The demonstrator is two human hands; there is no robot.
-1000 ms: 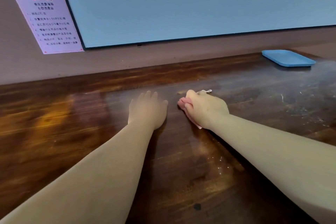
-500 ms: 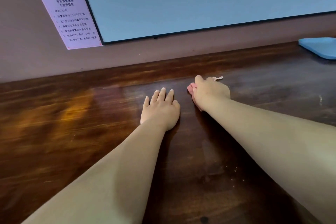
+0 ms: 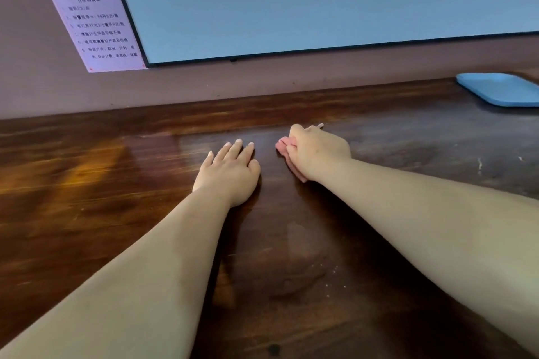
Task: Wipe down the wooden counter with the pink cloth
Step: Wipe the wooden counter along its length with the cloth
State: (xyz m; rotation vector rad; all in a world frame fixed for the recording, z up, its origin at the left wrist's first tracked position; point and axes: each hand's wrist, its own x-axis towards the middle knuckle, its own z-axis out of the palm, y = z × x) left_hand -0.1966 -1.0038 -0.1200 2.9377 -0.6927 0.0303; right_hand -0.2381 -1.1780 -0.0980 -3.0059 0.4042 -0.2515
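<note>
The pink cloth (image 3: 283, 143) is soft and bunched up small. Only a little bit of it peeks out from under the right hand (image 3: 316, 151), on the side facing the left hand. A thin pale strip, maybe a tag, sticks out just past the fingers, but it is too small to tell.

The right hand is curled over the cloth and grips it, pressing it down on the wooden counter (image 3: 116, 213). The left hand (image 3: 230, 175) lies flat on the wood just beside the right hand, with its fingers straight and holding nothing. The two hands do not touch.

The counter is dark brown wood with long streaks in it. It looks smooth and shiny, and an orange glow shines on it off to the far side of the left hand. Little pale specks sit on the wood near the right arm.

A flat blue tray (image 3: 501, 90) with round corners lies well past the right hand.
</note>
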